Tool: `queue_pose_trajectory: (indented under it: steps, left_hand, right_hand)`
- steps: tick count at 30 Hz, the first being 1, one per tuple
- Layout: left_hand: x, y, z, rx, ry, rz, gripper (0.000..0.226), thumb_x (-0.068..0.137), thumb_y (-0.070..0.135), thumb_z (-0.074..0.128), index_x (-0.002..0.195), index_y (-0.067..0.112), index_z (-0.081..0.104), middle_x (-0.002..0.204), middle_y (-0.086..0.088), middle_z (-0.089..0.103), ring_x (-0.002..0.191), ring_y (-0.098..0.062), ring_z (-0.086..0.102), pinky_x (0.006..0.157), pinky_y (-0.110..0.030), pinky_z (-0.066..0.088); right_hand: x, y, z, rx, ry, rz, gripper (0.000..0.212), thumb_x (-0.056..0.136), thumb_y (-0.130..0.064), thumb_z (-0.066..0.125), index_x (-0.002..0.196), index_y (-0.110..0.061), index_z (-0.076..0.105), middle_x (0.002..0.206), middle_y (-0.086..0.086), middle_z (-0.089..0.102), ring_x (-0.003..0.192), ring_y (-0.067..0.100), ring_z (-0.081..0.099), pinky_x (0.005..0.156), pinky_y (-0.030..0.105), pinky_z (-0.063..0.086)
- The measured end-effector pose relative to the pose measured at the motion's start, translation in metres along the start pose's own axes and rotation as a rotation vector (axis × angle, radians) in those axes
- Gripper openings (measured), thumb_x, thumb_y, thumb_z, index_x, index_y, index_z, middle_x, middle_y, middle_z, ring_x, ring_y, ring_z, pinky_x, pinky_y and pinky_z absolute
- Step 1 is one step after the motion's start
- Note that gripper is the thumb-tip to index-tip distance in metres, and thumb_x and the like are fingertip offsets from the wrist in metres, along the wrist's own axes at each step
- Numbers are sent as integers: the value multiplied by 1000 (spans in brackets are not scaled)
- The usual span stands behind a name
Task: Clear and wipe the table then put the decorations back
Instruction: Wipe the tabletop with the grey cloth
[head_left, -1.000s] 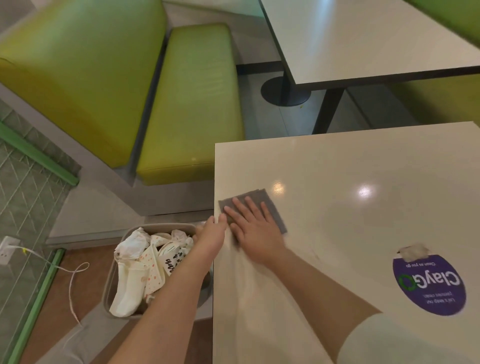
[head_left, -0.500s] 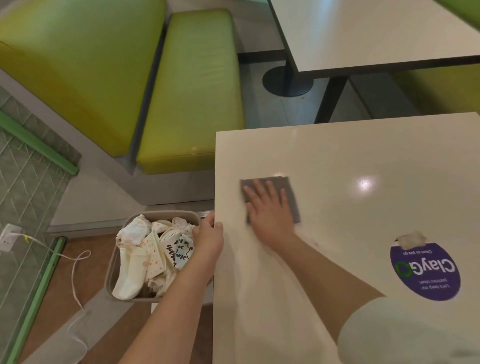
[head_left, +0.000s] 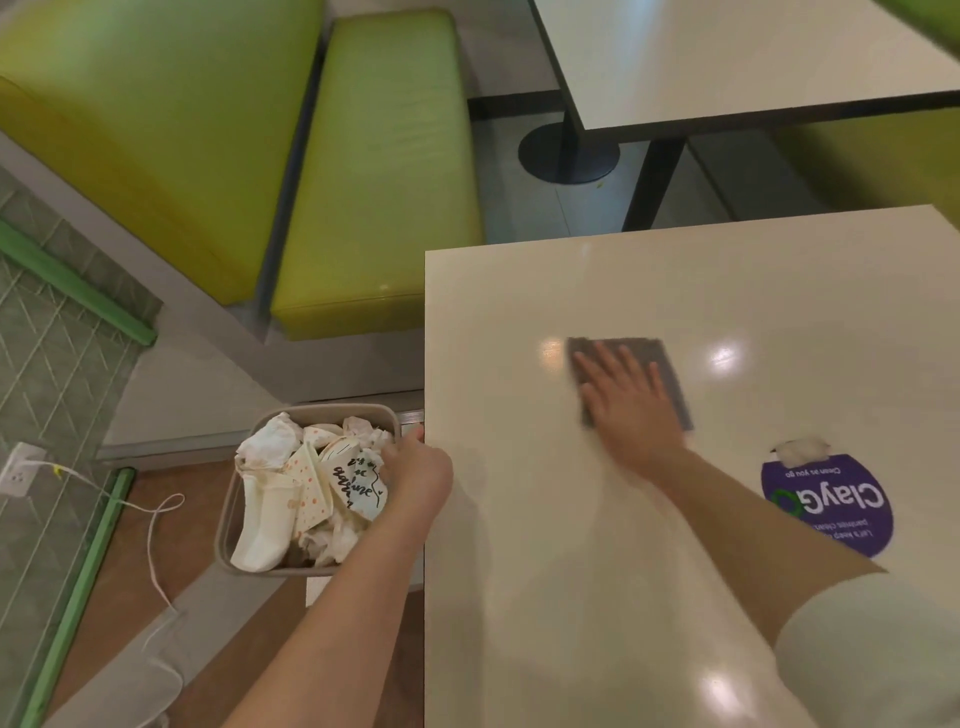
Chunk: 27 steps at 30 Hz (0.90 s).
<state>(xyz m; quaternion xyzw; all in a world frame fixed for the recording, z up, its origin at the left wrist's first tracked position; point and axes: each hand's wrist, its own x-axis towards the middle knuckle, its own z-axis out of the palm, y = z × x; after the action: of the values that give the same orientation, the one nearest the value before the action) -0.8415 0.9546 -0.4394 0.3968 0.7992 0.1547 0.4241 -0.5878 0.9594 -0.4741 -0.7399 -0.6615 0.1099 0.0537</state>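
Grey cloth (head_left: 670, 364) under the flat right hand (head_left: 631, 410) wipes the cleared tabletop (head_left: 571, 571); left hand (head_left: 421, 475) grips its edge, decorations unreturned.

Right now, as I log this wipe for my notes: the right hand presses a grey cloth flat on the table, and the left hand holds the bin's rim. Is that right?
Not quite. In the head view the left hand grips the table edge, with the bin below and beside it. The right hand does press the grey cloth flat on the table.

cloth (head_left: 670, 374) blurred, half-covered | left hand (head_left: 421, 475) grip perhaps hidden
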Motion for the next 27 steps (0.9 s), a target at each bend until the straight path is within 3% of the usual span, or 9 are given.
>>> queue_pose_trajectory:
  steps: [3, 7, 10, 13, 16, 18, 21, 27]
  left_hand:
    - [-14, -9, 5, 41, 12, -3, 47, 95, 17, 41, 142, 24, 47, 149, -11, 31, 133, -32, 32, 107, -38, 34]
    - [-30, -13, 4, 71, 0, -37, 49, 101, 28, 39, 150, 23, 34, 154, -10, 21, 138, -32, 26, 108, -42, 29]
    - [-37, -17, 2, 54, -10, -44, 50, 103, 36, 34, 151, 24, 32, 155, -9, 19, 139, -32, 24, 111, -43, 25]
    - [-34, -22, 4, 0, -36, -56, 53, 100, 47, 29, 147, 25, 38, 152, -13, 22, 138, -35, 27, 114, -48, 26]
    - [-37, -25, 2, -204, -56, -122, 59, 94, 59, 34, 138, 22, 48, 142, -14, 44, 126, -34, 46, 108, -48, 38]
    - [-39, -27, -2, -313, -89, -150, 68, 91, 65, 37, 139, 18, 48, 141, -12, 50, 127, -30, 49, 107, -45, 40]
    - [-44, -32, -4, -268, -161, -140, 80, 82, 71, 30, 146, 25, 41, 152, -6, 38, 137, -29, 38, 112, -49, 33]
    - [-62, -45, -3, -33, -88, -71, 58, 99, 53, 30, 150, 25, 34, 151, -11, 31, 134, -34, 37, 110, -48, 35]
  right_hand:
    - [-14, 42, -8, 11, 1, 152, 52, 104, -42, 11, 155, -38, 4, 163, -15, -1, 150, 13, -4, 121, 43, -3]
    - [-33, 12, 1, 45, 41, 228, 58, 102, -43, 12, 157, -24, 4, 164, -9, 3, 151, 16, -1, 121, 45, -3]
    - [-67, -50, 16, 72, 8, 58, 73, 89, -49, -4, 156, -23, 11, 163, -8, 5, 151, 18, -1, 119, 43, -7]
    - [-104, -117, 35, 79, -31, -112, 62, 97, -44, 14, 153, -22, 28, 160, -3, 23, 150, 23, 14, 118, 45, -1]
    - [-120, -149, 42, 98, -63, -271, 56, 100, -40, 23, 151, -21, 35, 157, -4, 32, 148, 24, 22, 115, 47, 5]
    - [-119, -138, 38, 111, -74, -283, 57, 99, -42, 17, 152, -24, 32, 159, -7, 27, 149, 21, 17, 117, 42, -2]
    - [-123, -86, 31, 88, -42, -160, 64, 95, -47, 3, 155, -30, 16, 160, -14, 8, 150, 14, 2, 117, 36, -14]
    - [-140, 39, 2, 10, -9, 176, 73, 87, -53, -11, 155, -32, 5, 162, -16, -2, 150, 11, -5, 120, 38, -8]
